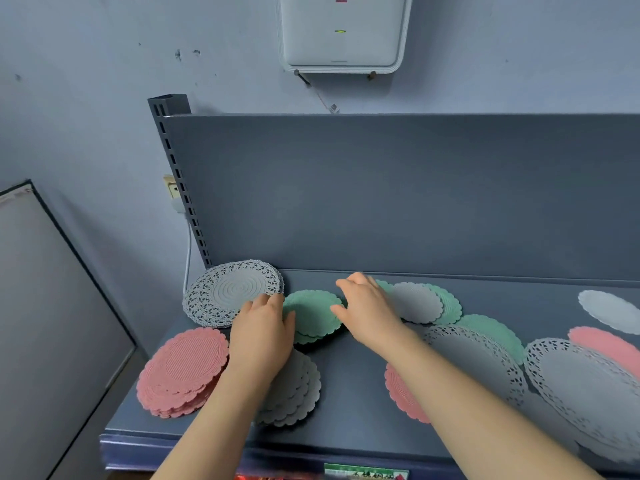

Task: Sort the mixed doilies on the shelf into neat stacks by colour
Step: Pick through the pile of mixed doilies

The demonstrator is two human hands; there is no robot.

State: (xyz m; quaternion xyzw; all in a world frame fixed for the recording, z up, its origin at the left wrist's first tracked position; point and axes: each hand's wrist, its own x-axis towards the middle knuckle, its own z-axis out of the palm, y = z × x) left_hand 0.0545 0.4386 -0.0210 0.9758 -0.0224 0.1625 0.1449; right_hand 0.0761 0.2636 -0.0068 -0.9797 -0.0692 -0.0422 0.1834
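1 head view, forward and down, close over shelf (346,393)

The bare left forearm (221,410) comes in from the 6 o'clock edge and runs toward 1 o'clock. The left hand (261,337) lies palm down, fingers together and nearly straight, pointing to 12 o'clock, thumb spread toward 2 o'clock. The bare right forearm (467,393) comes in from 5 o'clock and runs toward 10 o'clock. The right hand (367,313) is palm down, fingers loosely arched toward 10 o'clock, thumb out at 9 o'clock. The hands are near each other, not touching.
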